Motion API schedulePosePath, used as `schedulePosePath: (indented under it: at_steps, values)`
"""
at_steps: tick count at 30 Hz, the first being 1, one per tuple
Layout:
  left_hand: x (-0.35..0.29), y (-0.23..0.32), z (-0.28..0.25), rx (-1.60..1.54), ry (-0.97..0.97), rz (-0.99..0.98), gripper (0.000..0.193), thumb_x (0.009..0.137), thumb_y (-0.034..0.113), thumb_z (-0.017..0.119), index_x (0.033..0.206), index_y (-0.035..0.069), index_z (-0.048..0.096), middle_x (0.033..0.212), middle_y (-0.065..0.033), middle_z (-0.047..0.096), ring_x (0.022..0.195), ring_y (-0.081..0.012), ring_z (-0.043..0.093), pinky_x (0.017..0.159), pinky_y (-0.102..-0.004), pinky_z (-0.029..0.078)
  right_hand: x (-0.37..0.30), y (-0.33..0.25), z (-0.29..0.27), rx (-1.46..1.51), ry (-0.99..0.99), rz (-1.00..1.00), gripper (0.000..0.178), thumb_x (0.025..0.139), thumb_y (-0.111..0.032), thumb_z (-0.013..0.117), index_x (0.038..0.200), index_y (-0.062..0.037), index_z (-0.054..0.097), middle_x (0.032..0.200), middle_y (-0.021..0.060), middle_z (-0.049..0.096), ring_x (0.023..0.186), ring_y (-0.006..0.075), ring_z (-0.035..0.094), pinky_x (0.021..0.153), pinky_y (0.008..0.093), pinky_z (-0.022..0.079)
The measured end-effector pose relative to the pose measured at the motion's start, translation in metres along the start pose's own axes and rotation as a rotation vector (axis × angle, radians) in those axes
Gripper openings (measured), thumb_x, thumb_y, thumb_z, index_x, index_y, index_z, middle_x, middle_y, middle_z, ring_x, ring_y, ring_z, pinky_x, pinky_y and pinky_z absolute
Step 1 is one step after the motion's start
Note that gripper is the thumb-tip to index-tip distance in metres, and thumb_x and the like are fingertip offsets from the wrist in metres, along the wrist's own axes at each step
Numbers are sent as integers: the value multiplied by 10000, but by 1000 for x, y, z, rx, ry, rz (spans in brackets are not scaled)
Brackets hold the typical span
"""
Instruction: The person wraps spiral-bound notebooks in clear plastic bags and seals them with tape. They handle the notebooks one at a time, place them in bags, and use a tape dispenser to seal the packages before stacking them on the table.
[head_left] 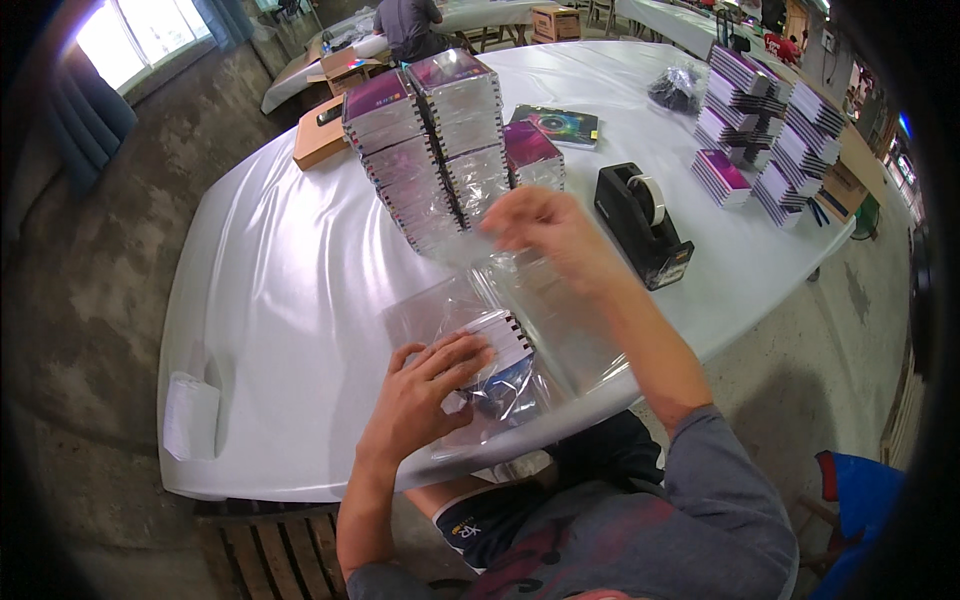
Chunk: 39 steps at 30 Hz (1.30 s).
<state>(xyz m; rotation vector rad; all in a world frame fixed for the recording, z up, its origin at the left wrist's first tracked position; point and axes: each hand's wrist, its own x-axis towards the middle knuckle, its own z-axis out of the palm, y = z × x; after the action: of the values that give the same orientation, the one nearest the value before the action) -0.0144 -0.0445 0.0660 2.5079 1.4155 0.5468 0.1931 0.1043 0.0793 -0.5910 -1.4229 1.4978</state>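
Note:
A small stack of spiral-bound notebooks (505, 342), white-edged with black binding rings and a blue lower part, lies inside clear plastic film (438, 300) near the front edge of the table. My left hand (430, 385) rests on the wrapped stack, fingers spread across its left side. Above the far end of the film is my right hand (545, 232), its fingers curled together and blurred by motion. Whether it pinches a bit of film or tape cannot be made out. Right of it stands a black tape dispenser (645, 225) with a roll of clear tape.
Tall piles of wrapped purple-topped notebooks (425, 150) stand just beyond my hands. More notebook stacks (765, 135) are at the far right, next to scissors (817, 212). A dark flat box (555, 127) lies behind. White sheets (190, 417) sit at the left edge. Another person (408, 28) works farther off.

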Motion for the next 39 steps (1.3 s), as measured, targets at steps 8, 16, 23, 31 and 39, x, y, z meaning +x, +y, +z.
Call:
schedulePosePath:
  at_steps: [8,16,23,31,39]
  values:
    - [4,-3,0,107,-169,-93,857,465,234,853,1239,425,541,1498,41,297,1425,-266,120,1116,-529,-9,-96,-11,-179,-1227,636,-52,275,831,-236,672,1025,-44,642,972,98,657,874,193,598,774,322,448]
    - [0,-1,0,178,-173,-112,876,461,240,861,1238,469,528,1502,55,283,1430,-306,45,1107,-544,-73,-96,-2,-199,-650,549,667,346,860,-432,613,903,-90,637,792,-1,548,831,191,513,753,349,424]
    - [-3,-4,-1,128,-180,-129,888,464,223,856,1244,474,514,1500,69,282,1431,-299,39,1109,-549,-81,-111,2,-191,-12,565,461,208,853,-315,632,924,-119,632,941,-15,528,987,191,439,720,556,431]
    - [1,2,-2,148,-197,-136,890,474,196,849,1246,478,508,1502,73,274,1431,-306,30,1108,-551,-87,-153,45,-220,-1165,667,181,138,795,-190,682,834,-60,703,1186,109,566,1190,252,450,883,492,436]
    - [-3,-2,3,164,-181,-110,977,440,183,855,1282,489,465,1515,70,242,1429,-323,4,1101,-567,-107,-114,-36,-95,-820,275,352,217,783,-36,652,993,-60,705,774,53,676,641,101,592,599,223,449]
